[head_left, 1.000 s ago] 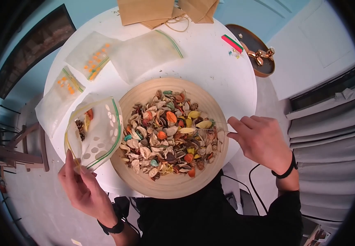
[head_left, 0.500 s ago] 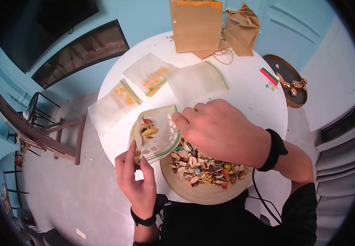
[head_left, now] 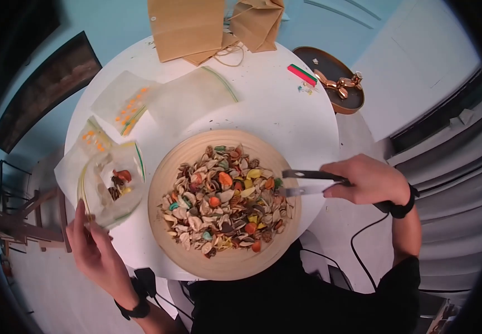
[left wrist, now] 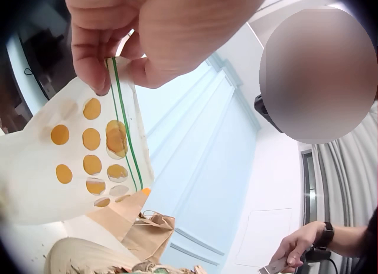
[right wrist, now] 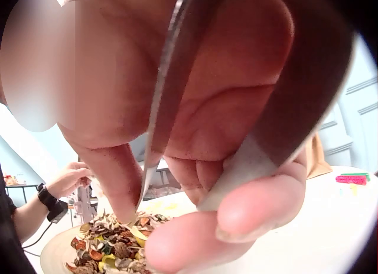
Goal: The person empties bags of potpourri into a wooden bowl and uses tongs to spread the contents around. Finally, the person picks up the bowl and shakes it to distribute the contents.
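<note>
My left hand (head_left: pixel 97 253) pinches the zip edge of a translucent zip bag (head_left: pixel 97 195) between thumb and fingers. The bag's mouth gapes, and a few dried pieces (head_left: pixel 120 178), reddish, brown and yellow, lie inside. In the left wrist view, round see-through spots mark the bag (left wrist: pixel 29 179) beside its green zip strip. My right hand (head_left: pixel 368 179) grips metal tongs (head_left: pixel 313 175), their arms spread with nothing between the tips. Those tips hang over the right rim of a round wooden bowl (head_left: pixel 224 271). Potpourri (head_left: pixel 213 214) of dried petals, cones and coloured pieces fills the bowl.
Flat zip bags with orange spots (head_left: pixel 132 106) and a plain zip bag (head_left: pixel 188 100) lie at the table's back left. Brown paper bags (head_left: pixel 188 28) stand behind. A red and green strip (head_left: pixel 302 74) lies near the back right edge, beside a tray with a copper balloon-dog figure (head_left: pixel 338 84).
The right hand carried a yellow piece from the bowl to the bag with the tongs, then moved back right. The tongs are now spread and hold nothing. The left hand keeps hold of the bag.
</note>
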Demonstrator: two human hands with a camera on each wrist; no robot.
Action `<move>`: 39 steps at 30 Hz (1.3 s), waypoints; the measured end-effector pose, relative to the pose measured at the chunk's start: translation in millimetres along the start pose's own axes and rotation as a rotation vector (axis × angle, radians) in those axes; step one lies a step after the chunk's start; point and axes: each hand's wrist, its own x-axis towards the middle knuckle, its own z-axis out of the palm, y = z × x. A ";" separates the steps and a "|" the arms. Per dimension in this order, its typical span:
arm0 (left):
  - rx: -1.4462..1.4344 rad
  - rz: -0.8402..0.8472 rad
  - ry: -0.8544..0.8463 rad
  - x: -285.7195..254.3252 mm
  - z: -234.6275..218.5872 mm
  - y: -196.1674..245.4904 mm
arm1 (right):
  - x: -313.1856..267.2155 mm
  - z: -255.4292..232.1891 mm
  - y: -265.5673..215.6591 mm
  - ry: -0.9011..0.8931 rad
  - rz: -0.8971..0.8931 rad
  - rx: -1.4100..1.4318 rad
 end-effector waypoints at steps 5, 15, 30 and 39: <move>0.052 0.000 -0.017 -27.0 8.0 12.2 | -13.6 11.1 17.1 -0.135 0.026 0.050; 0.022 0.006 0.009 -42.5 13.6 5.4 | 29.5 26.6 -0.2 -0.145 -0.080 0.153; 0.045 -0.026 -0.011 -41.2 9.3 4.2 | 8.2 32.3 7.6 -0.204 0.024 0.082; -0.024 -0.023 -0.014 -46.8 14.6 6.9 | 48.3 21.9 -1.1 -0.389 0.263 0.298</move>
